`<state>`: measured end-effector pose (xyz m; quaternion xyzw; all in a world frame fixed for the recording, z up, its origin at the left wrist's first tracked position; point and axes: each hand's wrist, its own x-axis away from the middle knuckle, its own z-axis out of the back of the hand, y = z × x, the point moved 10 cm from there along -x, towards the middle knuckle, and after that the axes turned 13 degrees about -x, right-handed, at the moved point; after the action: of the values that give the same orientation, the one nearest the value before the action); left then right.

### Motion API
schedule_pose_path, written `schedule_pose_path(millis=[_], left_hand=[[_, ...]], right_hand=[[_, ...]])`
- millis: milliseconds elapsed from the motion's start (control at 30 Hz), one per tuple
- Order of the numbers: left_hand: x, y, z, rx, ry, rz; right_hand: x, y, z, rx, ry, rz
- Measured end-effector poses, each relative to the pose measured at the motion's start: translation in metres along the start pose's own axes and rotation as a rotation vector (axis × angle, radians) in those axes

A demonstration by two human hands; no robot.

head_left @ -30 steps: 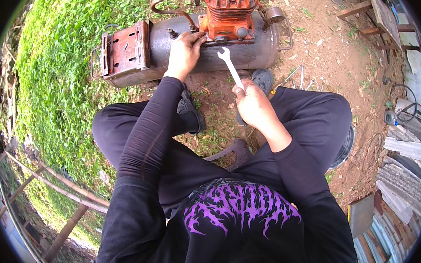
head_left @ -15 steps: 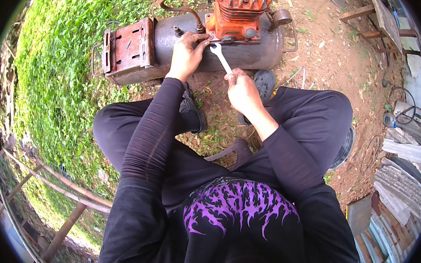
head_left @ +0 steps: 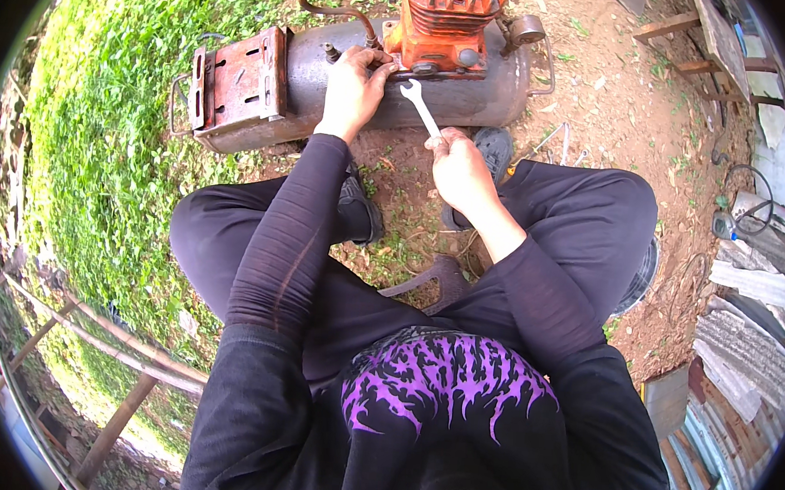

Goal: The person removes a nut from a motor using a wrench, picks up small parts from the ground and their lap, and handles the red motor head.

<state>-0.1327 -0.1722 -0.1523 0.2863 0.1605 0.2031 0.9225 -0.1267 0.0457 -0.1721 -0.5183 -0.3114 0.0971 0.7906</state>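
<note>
In front of me lies an air compressor with a grey cylindrical tank (head_left: 394,95) and an orange finned pump (head_left: 449,17) bolted on top. My left hand (head_left: 354,92) reaches to the near left corner of the pump's base; its thumb and fingers are pinched together there, and whatever is between them is too small to make out. My right hand (head_left: 463,173) grips a silver open-end wrench (head_left: 422,109) by its lower end. The wrench's jaw points up toward the tank, just right of my left fingers and apart from them.
A rusty red mounting plate (head_left: 240,80) sits on the tank's left end; a round gauge (head_left: 527,29) is at its right. More tools (head_left: 565,143) lie on the dirt beside my right shoe (head_left: 493,147). Corrugated sheets (head_left: 750,334) are stacked far right, grass (head_left: 118,135) grows left.
My right hand has drawn the wrench slightly right and back, so its jaw stands farther from my left fingers. My left hand stays at the base corner, shifted only a little.
</note>
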Motion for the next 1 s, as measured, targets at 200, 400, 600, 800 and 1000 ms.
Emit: schedule_pose_path(millis=[200, 400, 600, 800, 1000], left_hand=[[0.007, 0.007, 0.001, 0.052, 0.074, -0.05], [0.005, 0.007, 0.003, 0.007, 0.098, -0.017], [0.006, 0.005, 0.001, -0.008, 0.068, 0.053], [0.007, -0.002, -0.003, 0.037, 0.0, 0.124], [0.003, -0.001, 0.002, -0.017, 0.064, 0.049]], right_hand=[[0.004, 0.007, 0.015, -0.014, -0.012, -0.068], [0.004, 0.013, 0.022, 0.016, 0.004, -0.022], [0.008, 0.023, 0.029, 0.022, -0.022, -0.052], [0.013, 0.017, 0.048, -0.008, 0.015, -0.085], [0.014, 0.006, 0.092, 0.018, 0.054, -0.031]])
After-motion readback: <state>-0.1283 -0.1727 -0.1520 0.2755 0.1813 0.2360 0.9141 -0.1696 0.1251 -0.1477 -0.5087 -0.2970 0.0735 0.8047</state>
